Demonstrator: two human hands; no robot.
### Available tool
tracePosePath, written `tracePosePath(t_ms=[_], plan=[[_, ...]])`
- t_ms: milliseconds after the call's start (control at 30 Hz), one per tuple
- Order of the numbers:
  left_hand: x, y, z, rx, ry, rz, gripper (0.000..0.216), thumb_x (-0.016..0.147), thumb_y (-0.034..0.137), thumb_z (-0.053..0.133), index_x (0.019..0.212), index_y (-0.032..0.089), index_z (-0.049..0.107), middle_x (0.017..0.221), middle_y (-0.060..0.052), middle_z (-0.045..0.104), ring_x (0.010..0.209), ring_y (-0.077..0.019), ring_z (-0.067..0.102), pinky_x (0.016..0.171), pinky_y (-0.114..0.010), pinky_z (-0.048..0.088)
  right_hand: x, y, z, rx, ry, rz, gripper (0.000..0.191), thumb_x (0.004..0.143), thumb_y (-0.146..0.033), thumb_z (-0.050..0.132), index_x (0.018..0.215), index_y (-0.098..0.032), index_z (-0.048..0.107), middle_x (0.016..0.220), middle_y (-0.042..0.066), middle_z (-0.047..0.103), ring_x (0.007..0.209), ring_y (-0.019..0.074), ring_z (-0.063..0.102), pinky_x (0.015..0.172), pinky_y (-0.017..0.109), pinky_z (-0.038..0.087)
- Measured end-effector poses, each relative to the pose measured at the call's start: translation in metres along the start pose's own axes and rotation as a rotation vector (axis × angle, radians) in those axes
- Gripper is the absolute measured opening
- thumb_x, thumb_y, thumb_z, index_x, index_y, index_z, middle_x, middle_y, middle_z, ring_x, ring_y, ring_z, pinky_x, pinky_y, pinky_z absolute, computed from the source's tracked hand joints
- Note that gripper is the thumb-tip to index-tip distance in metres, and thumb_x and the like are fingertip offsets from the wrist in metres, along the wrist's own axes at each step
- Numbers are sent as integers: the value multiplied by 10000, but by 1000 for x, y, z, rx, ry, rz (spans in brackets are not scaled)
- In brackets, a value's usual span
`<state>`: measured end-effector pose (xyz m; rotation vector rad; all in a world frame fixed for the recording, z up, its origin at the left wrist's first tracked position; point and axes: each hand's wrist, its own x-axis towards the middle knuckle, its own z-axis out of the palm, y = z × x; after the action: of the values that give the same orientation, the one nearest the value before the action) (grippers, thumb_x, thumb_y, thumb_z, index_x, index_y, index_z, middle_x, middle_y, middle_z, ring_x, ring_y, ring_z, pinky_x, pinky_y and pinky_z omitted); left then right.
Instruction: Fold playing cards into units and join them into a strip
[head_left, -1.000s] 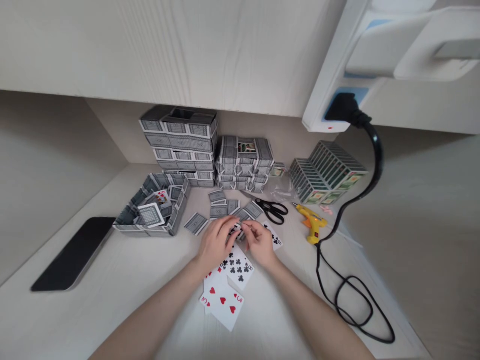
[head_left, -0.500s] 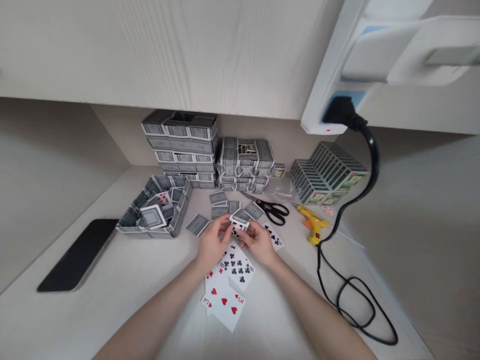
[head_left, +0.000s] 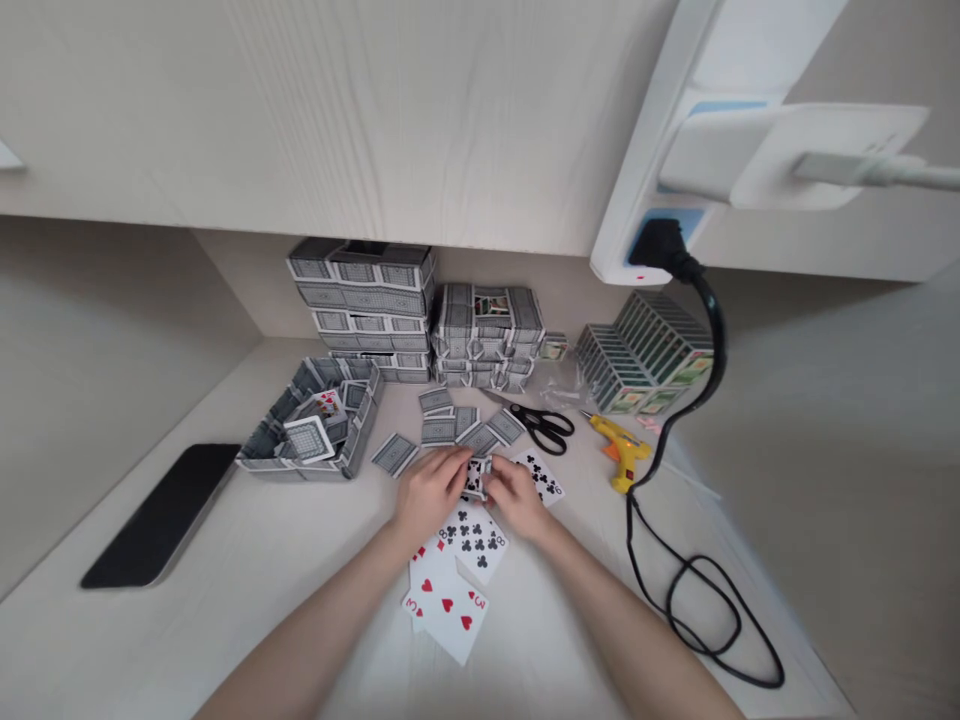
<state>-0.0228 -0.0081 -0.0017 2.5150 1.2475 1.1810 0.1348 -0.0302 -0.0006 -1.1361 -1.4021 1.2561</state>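
Note:
Between my two hands is a playing card [head_left: 476, 477] with black pips, its edges apparently folded up. My left hand [head_left: 429, 490] grips its left side, and the fingers of my right hand [head_left: 516, 495] close on its right side. Just below lie an eight of clubs [head_left: 480, 540] and a three of hearts [head_left: 448, 607], face up and overlapping. A nine of clubs [head_left: 541, 478] sits partly behind my right hand. Several cards, back up, are scattered beyond my fingers, among them a grey-backed card [head_left: 394, 454] at the left.
An open box built of folded cards [head_left: 352, 462] holds loose cards. Card-covered blocks [head_left: 375, 300] are stacked along the back. Black-handled scissors [head_left: 547, 428], a yellow glue gun [head_left: 624, 450] and its looping black cord [head_left: 675, 615] lie rightward. A phone [head_left: 161, 515] rests left.
The folded card has turned so that its pipped face now shows between my hands, and it is held a little lower. The view has shifted slightly.

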Motion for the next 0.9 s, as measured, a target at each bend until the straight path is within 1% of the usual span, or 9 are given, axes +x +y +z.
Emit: tracePosePath(t_ms=[67,167,233,300,367,533,667,800,900], plan=[[1,1,-2,-4,-11,-9,223,827,184,463,998,220,602,958,-36,665,886,-168,612,802,-328,497,1,-2,2,146,-28,63,189,781,-371,528,778,-184,560,561,-31,553,467,126,553,459,245,436],[3,1,-2,-41,-11,-89,189,831,202,468,965,206,602,930,-35,667,884,-168,607,805,-327,486,3,-7,4,422,-114,134,305,776,-458,532,835,-164,582,614,-3,584,489,130,564,473,258,448],[4,0,-1,-74,29,-176,177,840,211,460,948,197,599,915,-37,668,864,-160,612,789,-312,488,5,-10,4,579,-169,182,325,773,-467,540,864,-159,590,638,6,586,507,126,565,460,243,435],[4,-3,-1,-102,70,-246,168,843,221,458,938,194,594,890,-35,670,824,-149,620,752,-293,494,6,-12,4,657,-188,222,315,756,-440,581,908,-164,592,633,0,583,513,112,550,436,212,407],[5,-4,-1,-127,80,-254,159,841,223,465,930,196,594,882,-29,670,816,-143,620,742,-285,494,7,-12,3,680,-183,241,308,735,-413,621,922,-169,596,662,2,594,542,104,546,447,200,407],[5,-1,-2,-215,39,-132,175,834,190,473,952,214,601,951,-24,663,900,-140,599,817,-307,473,6,-10,4,686,-186,209,300,734,-440,616,829,-155,619,784,39,628,684,138,582,595,268,485],[7,-1,0,-297,18,-139,221,839,187,470,1020,222,593,950,-32,659,879,-141,598,802,-320,479,7,-12,2,714,-181,211,239,719,-351,653,863,-161,630,856,40,632,779,162,595,698,314,498],[10,-6,1,-381,15,-89,210,841,188,470,984,222,620,926,-38,665,872,-150,599,796,-344,485,7,-14,0,731,-171,250,234,697,-288,672,888,-162,625,867,35,635,796,167,601,741,338,494],[11,-8,2,-396,12,-68,215,841,172,465,969,226,629,939,-36,668,895,-151,597,816,-357,483,7,-14,-1,697,-189,257,275,668,-263,694,912,-161,620,846,34,644,791,163,608,749,320,483]])
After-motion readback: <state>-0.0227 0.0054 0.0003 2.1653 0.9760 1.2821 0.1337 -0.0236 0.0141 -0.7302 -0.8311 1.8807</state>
